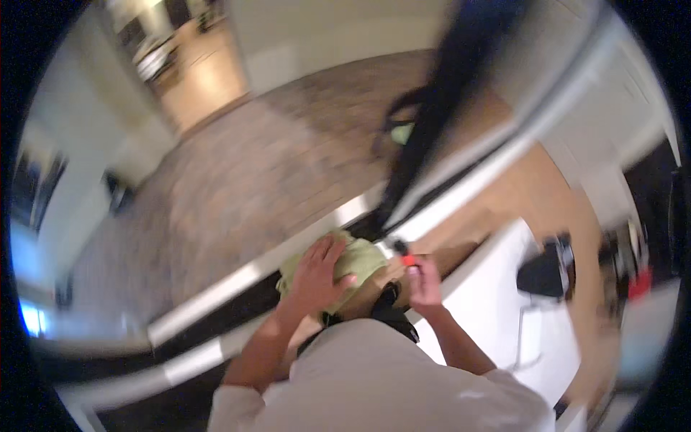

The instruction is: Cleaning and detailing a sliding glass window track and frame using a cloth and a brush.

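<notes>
My left hand (318,275) lies spread on a light green cloth (364,262) just in front of my body. In my right hand (424,283) is a small brush-like tool (406,256) with a red part and a dark head; blur hides its exact kind. The tool's head points up and away, just right of the cloth. A dark upright post (432,124) rises beyond it from a black and white ledge (248,278).
Brown patterned flooring (243,156) spreads beyond the ledge. At right is a white surface (486,294), with a black object (541,270) beside it. A doorway at the upper left shows a lit wood floor (202,81). Another green item (401,134) shows near the post.
</notes>
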`<state>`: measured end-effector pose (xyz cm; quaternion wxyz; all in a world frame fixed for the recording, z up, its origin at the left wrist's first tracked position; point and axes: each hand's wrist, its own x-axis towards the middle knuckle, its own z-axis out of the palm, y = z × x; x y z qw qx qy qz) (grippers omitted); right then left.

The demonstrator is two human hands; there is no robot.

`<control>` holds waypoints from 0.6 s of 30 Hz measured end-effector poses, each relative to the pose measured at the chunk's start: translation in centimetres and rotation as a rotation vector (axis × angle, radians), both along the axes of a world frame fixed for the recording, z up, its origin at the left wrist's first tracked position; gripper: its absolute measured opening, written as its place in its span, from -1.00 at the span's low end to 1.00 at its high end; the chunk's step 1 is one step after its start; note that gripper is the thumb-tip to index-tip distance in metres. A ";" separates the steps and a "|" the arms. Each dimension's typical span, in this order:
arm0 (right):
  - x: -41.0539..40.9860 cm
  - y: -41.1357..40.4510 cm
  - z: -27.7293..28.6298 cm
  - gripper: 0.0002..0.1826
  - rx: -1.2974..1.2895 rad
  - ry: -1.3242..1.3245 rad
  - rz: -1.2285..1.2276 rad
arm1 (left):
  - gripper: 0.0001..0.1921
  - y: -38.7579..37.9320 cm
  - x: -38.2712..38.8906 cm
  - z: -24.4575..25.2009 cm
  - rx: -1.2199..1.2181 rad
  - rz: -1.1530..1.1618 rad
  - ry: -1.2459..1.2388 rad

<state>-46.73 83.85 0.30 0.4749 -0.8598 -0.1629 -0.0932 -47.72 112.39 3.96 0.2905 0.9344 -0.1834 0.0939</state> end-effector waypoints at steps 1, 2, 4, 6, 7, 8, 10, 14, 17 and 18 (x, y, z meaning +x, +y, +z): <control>-0.5 -0.1 -0.1 -0.75 -0.014 -0.001 -0.033 | -0.26 -0.9 1.1 -0.1 0.034 0.008 0.016; 1.3 0.3 0.8 -0.77 -0.003 -0.024 -0.080 | -0.23 -1.1 3.9 0.9 0.075 0.027 0.007; 0.9 -0.4 0.8 -0.80 0.044 0.077 -0.195 | -0.21 -1.1 5.0 -1.0 0.202 0.057 0.005; 0.5 -1.7 -1.0 -0.82 0.050 0.081 -0.300 | -0.30 0.9 4.6 -3.9 0.329 0.116 -0.152; -0.5 -2.9 -2.3 -0.81 0.027 0.137 -0.379 | -0.30 0.8 4.1 -1.5 0.235 0.130 -0.032; -1.7 -4.2 -3.9 -0.80 0.026 0.156 -0.467 | -0.30 1.3 3.3 1.7 0.150 0.160 0.095; -4.1 -5.9 -7.5 -0.79 0.035 0.163 -0.560 | -0.27 5.1 1.5 -0.2 0.211 0.222 0.103; -7.3 -7.0 -10.2 -0.72 0.069 0.387 -0.740 | -0.20 9.2 1.4 -2.6 0.306 0.214 0.131; -8.8 -7.1 -11.5 -0.71 0.089 0.494 -0.776 | -0.23 4.3 3.2 0.6 0.313 0.118 0.119; -9.3 -6.7 -12.9 -0.71 0.069 0.471 -0.825 | -0.25 1.6 4.5 2.0 0.288 0.044 0.216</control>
